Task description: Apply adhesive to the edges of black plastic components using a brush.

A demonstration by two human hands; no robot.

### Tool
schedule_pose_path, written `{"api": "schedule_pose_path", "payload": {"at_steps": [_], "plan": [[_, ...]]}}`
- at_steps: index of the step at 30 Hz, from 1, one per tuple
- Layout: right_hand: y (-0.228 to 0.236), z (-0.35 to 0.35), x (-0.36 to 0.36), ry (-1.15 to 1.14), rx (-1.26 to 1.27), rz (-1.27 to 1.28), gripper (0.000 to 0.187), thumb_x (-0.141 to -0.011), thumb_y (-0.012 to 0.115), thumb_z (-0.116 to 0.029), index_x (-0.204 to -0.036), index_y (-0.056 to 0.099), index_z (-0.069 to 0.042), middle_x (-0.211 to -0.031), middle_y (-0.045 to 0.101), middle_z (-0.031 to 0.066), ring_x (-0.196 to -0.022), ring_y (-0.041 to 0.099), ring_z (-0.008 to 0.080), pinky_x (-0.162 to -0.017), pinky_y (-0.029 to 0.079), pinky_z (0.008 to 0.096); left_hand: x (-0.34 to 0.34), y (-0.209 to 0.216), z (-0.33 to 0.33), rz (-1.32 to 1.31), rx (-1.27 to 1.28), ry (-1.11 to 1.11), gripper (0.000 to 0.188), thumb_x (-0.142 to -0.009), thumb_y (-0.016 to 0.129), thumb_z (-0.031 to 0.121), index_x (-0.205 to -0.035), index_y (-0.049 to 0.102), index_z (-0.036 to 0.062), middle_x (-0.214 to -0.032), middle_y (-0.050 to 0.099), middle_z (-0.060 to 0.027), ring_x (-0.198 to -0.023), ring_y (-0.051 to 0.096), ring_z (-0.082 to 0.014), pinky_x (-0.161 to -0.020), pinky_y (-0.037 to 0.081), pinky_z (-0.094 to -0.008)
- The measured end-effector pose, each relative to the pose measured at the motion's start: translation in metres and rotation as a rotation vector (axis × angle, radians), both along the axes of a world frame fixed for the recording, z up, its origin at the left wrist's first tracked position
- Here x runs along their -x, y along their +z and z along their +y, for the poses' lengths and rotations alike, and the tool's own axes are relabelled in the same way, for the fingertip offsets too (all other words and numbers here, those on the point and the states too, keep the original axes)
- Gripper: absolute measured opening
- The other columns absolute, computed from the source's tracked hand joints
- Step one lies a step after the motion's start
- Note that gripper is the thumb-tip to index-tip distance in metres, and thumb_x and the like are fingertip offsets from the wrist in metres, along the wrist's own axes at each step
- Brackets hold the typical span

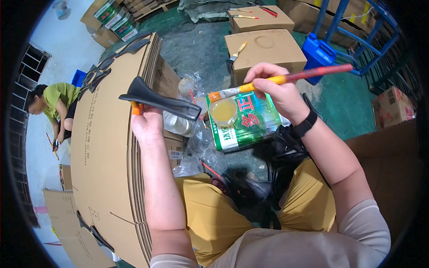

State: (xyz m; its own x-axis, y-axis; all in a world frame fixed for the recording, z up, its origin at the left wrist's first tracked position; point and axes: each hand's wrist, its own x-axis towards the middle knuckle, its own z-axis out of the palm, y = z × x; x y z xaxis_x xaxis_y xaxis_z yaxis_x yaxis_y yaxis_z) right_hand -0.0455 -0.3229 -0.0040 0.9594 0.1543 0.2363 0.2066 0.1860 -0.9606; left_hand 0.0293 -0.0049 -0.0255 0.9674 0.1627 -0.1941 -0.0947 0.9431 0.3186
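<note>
My left hand (149, 121), orange covers on its fingertips, grips a black shoe sole (158, 99) from below, beside a stack of flattened cardboard. In my right hand (280, 87) is a paintbrush (286, 79) with a yellow and red handle, pinched between thumb and fingers. Its bristles sit at the rim of a clear plastic cup (223, 111) of yellowish liquid. I cannot tell whether they touch the liquid. The cup stands on a green rectangular can (257, 127) in front of me.
Black soles (96, 73) lie along the cardboard stack (111, 134) on the left. Cartons (268, 47) bearing brushes stand ahead, near a blue jug (318, 53) and blue metal frame (344, 27). Clear plastic film surrounds a jar (178, 123). Far left, another person (60, 102) bends over.
</note>
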Motion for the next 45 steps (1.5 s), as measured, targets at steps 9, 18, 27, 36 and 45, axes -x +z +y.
{"api": "schedule_pose_path", "payload": {"at_steps": [9,18,27,36,45], "plan": [[-0.060,0.030,-0.028,-0.031,0.652,-0.008,0.023,-0.080,0.064,-0.023,-0.079,0.063,0.000,-0.072,0.061,0.0132,-0.071,0.059,0.0236,-0.066,0.045,0.0320,0.003,-0.006,0.013,-0.337,-0.363,-0.049,0.020,-0.093,0.046,0.015,-0.107,0.059,0.0091,-0.109,0.059,-0.0073,-0.104,0.053,-0.0220,-0.093,0.041,-0.0387],[-0.061,0.029,-0.038,-0.100,0.673,-0.068,0.018,-0.076,0.062,-0.019,-0.076,0.063,-0.001,-0.071,0.062,0.0144,-0.067,0.061,0.0264,-0.064,0.047,0.0341,0.010,0.000,-0.011,-0.538,-0.771,0.069,0.032,-0.090,0.047,0.003,-0.120,0.048,0.0121,-0.120,0.053,-0.0040,-0.112,0.050,-0.0182,-0.100,0.038,-0.0365],[0.027,-0.008,-0.012,-0.151,-0.017,0.010,0.015,-0.085,0.055,-0.015,-0.079,0.063,-0.003,-0.067,0.057,-0.0013,-0.053,0.046,0.0032,-0.047,0.033,0.0169,0.021,0.005,-0.051,-0.571,-0.941,0.107,0.051,-0.073,0.037,-0.015,-0.120,0.046,0.0043,-0.116,0.053,-0.0084,-0.111,0.051,-0.0191,-0.100,0.038,-0.0336],[0.052,0.000,0.015,-0.127,-0.076,-0.187,0.017,-0.085,0.058,-0.018,-0.081,0.063,-0.002,-0.069,0.057,-0.0013,-0.059,0.048,0.0039,-0.052,0.037,0.0186,0.029,0.008,-0.079,-0.622,-1.102,0.048,0.045,-0.080,0.041,-0.012,-0.122,0.044,0.0032,-0.121,0.052,-0.0112,-0.114,0.051,-0.0208,-0.099,0.041,-0.0329],[0.042,-0.004,0.013,-0.192,0.092,-0.252,0.017,-0.083,0.057,-0.017,-0.081,0.063,-0.001,-0.072,0.059,0.0013,-0.064,0.050,0.0055,-0.057,0.040,0.0201,0.032,0.005,-0.082,-0.671,-1.122,0.027,0.043,-0.083,0.043,-0.010,-0.124,0.043,0.0045,-0.125,0.051,-0.0137,-0.117,0.050,-0.0229,-0.101,0.039,-0.0363]]}}
